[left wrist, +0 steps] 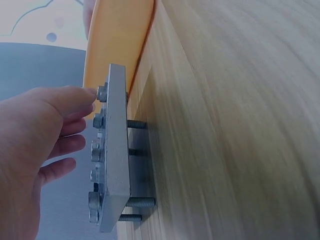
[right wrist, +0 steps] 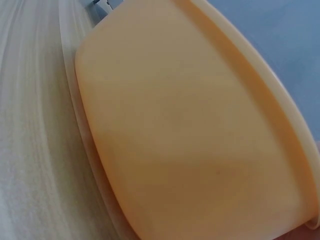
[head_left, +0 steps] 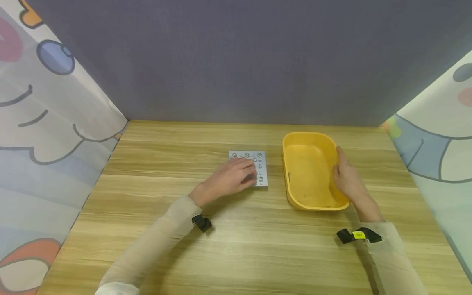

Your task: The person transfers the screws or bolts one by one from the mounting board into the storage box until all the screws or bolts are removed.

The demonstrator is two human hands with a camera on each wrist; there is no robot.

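Note:
A silvery metal plate (head_left: 263, 172) with several bolts through it lies mid-table. In the left wrist view, threaded shanks stick out beneath the plate (left wrist: 118, 150), toward the tabletop. My left hand (head_left: 233, 177) reaches over it, thumb and a finger at the head of an end bolt (left wrist: 102, 94); the other fingers (left wrist: 62, 145) are loosely bent beside the remaining heads. To the right sits a yellow plastic basket (head_left: 309, 141). My right hand (head_left: 349, 178) grips its right wall, thumb inside and fingers outside. The basket's outer wall (right wrist: 170, 115) fills most of the right wrist view.
A small dark piece (head_left: 289, 176) is at the basket's inner left side. The wood-grain table (head_left: 236, 254) meets a grey panel (head_left: 236, 61) at the back. Cartoon-printed cloths hang on the left (head_left: 85, 123) and right (head_left: 435, 123).

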